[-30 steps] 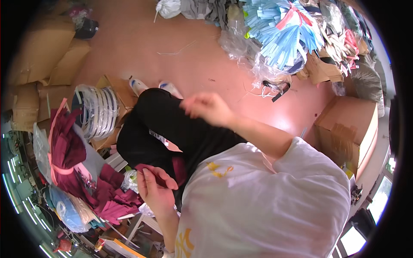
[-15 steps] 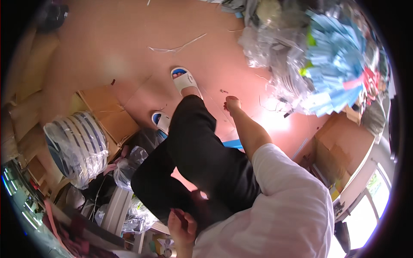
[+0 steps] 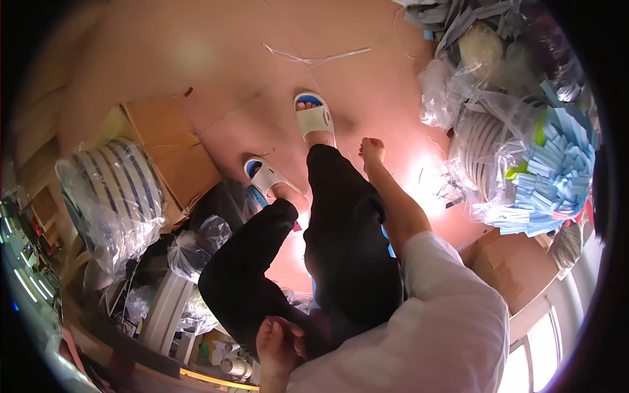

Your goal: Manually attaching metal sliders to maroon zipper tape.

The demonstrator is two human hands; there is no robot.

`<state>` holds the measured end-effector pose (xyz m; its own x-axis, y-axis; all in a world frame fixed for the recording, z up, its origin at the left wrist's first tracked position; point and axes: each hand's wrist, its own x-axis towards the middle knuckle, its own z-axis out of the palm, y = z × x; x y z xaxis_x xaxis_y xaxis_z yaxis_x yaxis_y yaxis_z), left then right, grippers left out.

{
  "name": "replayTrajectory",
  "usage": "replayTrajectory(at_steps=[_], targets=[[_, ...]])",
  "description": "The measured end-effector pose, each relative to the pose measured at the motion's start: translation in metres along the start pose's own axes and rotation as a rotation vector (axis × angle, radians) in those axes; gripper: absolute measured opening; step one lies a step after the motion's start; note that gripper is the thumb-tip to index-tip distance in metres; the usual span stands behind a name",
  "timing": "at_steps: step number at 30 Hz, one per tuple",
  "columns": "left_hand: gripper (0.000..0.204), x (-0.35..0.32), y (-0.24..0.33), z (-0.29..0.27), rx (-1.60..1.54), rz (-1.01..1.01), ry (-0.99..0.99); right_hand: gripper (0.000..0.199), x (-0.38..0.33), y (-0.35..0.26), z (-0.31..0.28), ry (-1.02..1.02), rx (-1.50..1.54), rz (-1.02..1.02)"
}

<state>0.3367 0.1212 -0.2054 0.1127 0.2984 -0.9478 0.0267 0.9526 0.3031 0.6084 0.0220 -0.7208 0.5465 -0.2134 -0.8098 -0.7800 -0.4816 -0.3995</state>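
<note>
My left hand (image 3: 278, 342) hangs low in front of my white shirt, beside the black trousers (image 3: 347, 226). Its fingers are loosely curled, and nothing shows in them. Farther forward, my right hand (image 3: 372, 151) is held out over the reddish floor, right of my leg. Its fingers are folded into a loose fist with nothing visible inside. Neither hand touches any of the goods around. Both feet are in white slide sandals with blue insoles; the right sandal (image 3: 314, 119) is farther forward than the left sandal (image 3: 263, 177).
At left, a plastic-wrapped striped roll (image 3: 114, 196) stands by an open cardboard box (image 3: 170, 141). To the right lie a pile of light-blue strips (image 3: 553, 177), clear plastic bags (image 3: 485, 131) and another carton (image 3: 517, 265). White string (image 3: 318, 60) lies on the floor ahead.
The floor and piles have shifted in view as my body moves and turns. The right hand has swung slightly to the right, still curled. My left hand stays low at my front.
</note>
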Motion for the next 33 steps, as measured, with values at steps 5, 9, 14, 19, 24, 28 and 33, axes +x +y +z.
replayTrajectory(at_steps=[5,9,14,19,24,28,33], targets=[[0.017,-0.03,0.01,0.03,0.096,0.274,-0.041,0.023,-0.131,-0.149,-0.051,-0.486,0.432,-0.296],[0.023,-0.069,0.017,0.045,0.226,0.611,-0.07,0.02,-0.303,-0.232,-0.119,-0.828,0.41,-0.617],[0.011,-0.131,-0.001,0.038,0.173,0.907,-0.277,0.02,-0.492,-0.218,-0.203,-1.295,0.096,-1.277],[0.012,-0.186,-0.033,0.001,0.157,1.113,-0.308,0.018,-0.588,-0.171,-0.244,-1.387,0.027,-1.519],[0.01,-0.22,-0.06,-0.047,0.174,1.27,-0.315,0.013,-0.633,-0.131,-0.259,-1.402,-0.03,-1.75],[0.008,-0.23,-0.065,-0.077,0.277,1.405,-0.257,0.013,-0.654,-0.107,-0.265,-1.461,-0.024,-1.714],[0.005,-0.228,-0.078,-0.088,0.152,1.678,-0.143,0.014,-0.68,-0.073,-0.265,-1.483,0.016,-1.705]])
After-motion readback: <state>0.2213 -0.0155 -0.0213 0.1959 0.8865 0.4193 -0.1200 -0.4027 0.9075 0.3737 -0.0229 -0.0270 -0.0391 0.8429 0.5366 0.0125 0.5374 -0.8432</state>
